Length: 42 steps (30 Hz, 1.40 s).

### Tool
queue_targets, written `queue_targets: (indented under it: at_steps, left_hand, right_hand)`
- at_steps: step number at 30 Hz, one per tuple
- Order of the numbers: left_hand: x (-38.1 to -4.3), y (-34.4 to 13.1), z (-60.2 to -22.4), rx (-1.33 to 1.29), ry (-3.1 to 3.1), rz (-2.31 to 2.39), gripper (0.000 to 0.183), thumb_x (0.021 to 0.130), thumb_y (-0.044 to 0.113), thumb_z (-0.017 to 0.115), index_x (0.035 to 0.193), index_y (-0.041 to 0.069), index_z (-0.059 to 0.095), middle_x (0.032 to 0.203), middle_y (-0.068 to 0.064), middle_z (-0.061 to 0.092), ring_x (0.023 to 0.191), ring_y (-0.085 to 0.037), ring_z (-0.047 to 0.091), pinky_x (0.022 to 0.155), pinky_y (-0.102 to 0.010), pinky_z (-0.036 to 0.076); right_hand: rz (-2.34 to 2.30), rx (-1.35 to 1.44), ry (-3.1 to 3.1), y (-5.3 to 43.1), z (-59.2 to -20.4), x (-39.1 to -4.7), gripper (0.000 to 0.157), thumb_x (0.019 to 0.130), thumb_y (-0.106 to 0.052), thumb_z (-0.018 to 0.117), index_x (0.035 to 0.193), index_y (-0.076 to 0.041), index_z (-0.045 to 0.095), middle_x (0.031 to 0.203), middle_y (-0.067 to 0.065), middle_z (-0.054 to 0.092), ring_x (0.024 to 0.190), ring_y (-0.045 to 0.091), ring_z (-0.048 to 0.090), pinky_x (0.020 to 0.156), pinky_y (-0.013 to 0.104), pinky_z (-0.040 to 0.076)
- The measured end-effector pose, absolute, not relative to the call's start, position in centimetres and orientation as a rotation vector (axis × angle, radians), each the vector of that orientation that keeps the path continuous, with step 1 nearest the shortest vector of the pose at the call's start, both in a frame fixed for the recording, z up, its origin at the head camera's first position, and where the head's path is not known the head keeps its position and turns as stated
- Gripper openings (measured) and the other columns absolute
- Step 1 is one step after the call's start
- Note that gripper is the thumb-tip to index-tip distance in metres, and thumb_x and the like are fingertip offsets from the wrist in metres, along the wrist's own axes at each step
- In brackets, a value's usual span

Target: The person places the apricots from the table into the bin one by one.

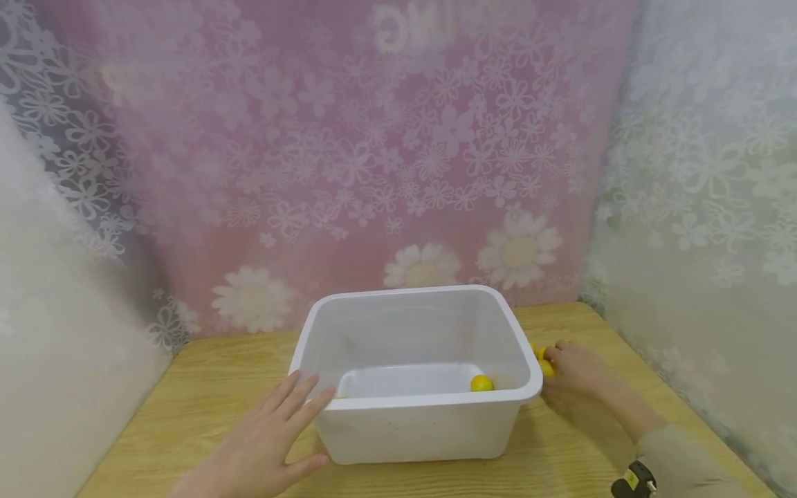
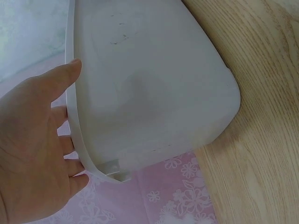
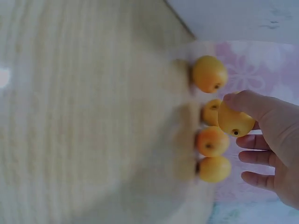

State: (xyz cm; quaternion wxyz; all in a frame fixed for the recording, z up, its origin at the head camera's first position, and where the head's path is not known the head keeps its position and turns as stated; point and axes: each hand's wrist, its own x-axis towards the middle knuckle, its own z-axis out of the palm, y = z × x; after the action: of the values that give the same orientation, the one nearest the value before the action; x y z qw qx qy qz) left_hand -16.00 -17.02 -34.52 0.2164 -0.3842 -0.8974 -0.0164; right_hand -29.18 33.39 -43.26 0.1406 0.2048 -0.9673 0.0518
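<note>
A white plastic bin [image 1: 423,432] stands upright on the wooden table, with a yellow-orange fruit [image 1: 482,383] in its right end. My left hand [image 1: 264,432] is at the bin's front left corner, fingers straight and spread beside the rim [image 2: 71,93]. Past the bin's right side, my right hand [image 1: 579,373] pinches a yellow-orange fruit [image 3: 235,119] between thumb and fingers, held above the table. Several similar fruits, such as the nearest one to the bin [image 3: 210,74] and the farthest one [image 3: 215,169], lie in a row by that hand.
The wooden table [image 1: 218,394] is bounded by a pink flowered wall covering [image 1: 373,173] behind and pale flowered panels [image 1: 703,207] at the sides. A sliver of yellow shows over the bin's front rim at the left; its kind cannot be told.
</note>
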Motion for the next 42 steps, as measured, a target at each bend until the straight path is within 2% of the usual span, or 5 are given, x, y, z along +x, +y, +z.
queue_targets:
  at_steps: [14,21,28,37,42]
  left_hand:
    - [-16.0,-16.9,-34.9,-1.045,-2.453,-0.022,0.072,0.084,0.054,0.058,0.139,0.011,0.042,0.138,-0.018,0.043,0.125,-0.042,0.037,0.108,-0.02,-0.009]
    - [-16.0,-16.8,-35.0,-1.027,-2.477,-0.016,0.073,0.084,0.057,0.056,0.141,0.013,0.039,0.139,-0.017,0.042,0.127,-0.041,0.036,0.108,-0.02,-0.01]
    - [-16.0,-16.8,-35.3,-1.034,-2.426,-0.019,0.078,0.077,0.049,0.067,0.14,0.012,0.039,0.137,-0.018,0.044,0.125,-0.041,0.038,0.109,-0.021,-0.009]
    - [-16.1,-16.7,-35.2,-1.024,-2.459,-0.029,0.074,0.084,0.057,0.054,0.142,0.014,0.037,0.139,-0.017,0.042,0.126,-0.041,0.037,0.108,-0.02,-0.009]
    - [-16.0,-16.8,-35.3,-1.022,-2.457,-0.031,0.075,0.084,0.057,0.055,0.142,0.013,0.037,0.138,-0.017,0.043,0.125,-0.041,0.037,0.108,-0.019,-0.01]
  right_hand:
    - [0.178,0.652,-2.697,33.9,-35.0,-28.7,0.039,0.074,-0.026,0.076,0.097,0.002,0.063,0.089,0.011,0.058,0.076,0.027,0.054,0.064,0.042,0.048]
    - [0.217,0.691,-2.685,33.6,-32.8,-29.0,0.035,0.075,-0.026,0.075,0.096,-0.002,0.062,0.085,0.006,0.056,0.071,0.021,0.051,0.06,0.037,0.046]
    - [0.185,0.715,-2.62,33.1,-31.4,-29.7,0.032,0.073,-0.023,0.076,0.091,-0.002,0.061,0.08,0.005,0.054,0.069,0.021,0.049,0.059,0.037,0.045]
    - [0.152,0.713,-2.605,32.2,-29.0,-29.8,0.039,0.076,-0.026,0.073,0.101,0.002,0.061,0.087,0.009,0.057,0.074,0.023,0.051,0.063,0.041,0.047]
    - [0.163,0.73,-2.617,31.7,-28.1,-29.9,0.04,0.078,-0.026,0.073,0.105,0.002,0.062,0.092,0.011,0.059,0.078,0.025,0.053,0.069,0.045,0.049]
